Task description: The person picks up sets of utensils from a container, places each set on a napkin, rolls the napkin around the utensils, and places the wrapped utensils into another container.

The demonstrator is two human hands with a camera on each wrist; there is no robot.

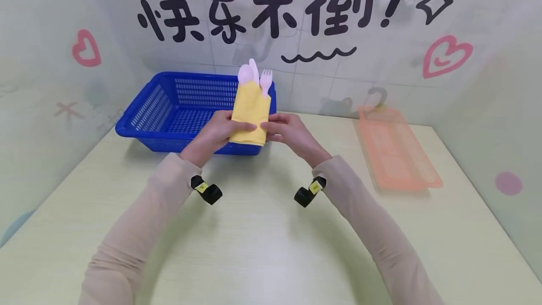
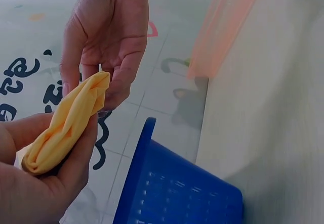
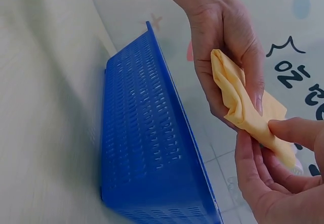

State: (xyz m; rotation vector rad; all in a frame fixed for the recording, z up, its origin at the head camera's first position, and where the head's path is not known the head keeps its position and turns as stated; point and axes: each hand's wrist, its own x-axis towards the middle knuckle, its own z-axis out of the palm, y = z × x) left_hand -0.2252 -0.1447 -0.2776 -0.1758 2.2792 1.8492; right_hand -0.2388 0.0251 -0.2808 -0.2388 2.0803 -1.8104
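Observation:
A yellow folded napkin point(image 1: 251, 107) is held up in both hands, upright in the head view. Out of its top stick the heads of a pale pink spoon point(image 1: 245, 75), a knife point(image 1: 254, 70) and a fork point(image 1: 266, 80); their lower parts are hidden inside the cloth. My left hand point(image 1: 218, 130) grips the left edge, thumb across the front and fingers behind. On the opposite edge my right hand point(image 1: 292, 134) pinches the cloth between thumb and fingers. Both wrist views show the napkin's point(image 2: 66, 125) folded bottom end.
Behind the hands, a blue perforated basket point(image 1: 148, 133) stands on the pale table point(image 1: 262, 248). A translucent orange tray point(image 1: 394, 154) lies at the right. A printed, translucent sheet point(image 1: 381, 55) hangs along the back.

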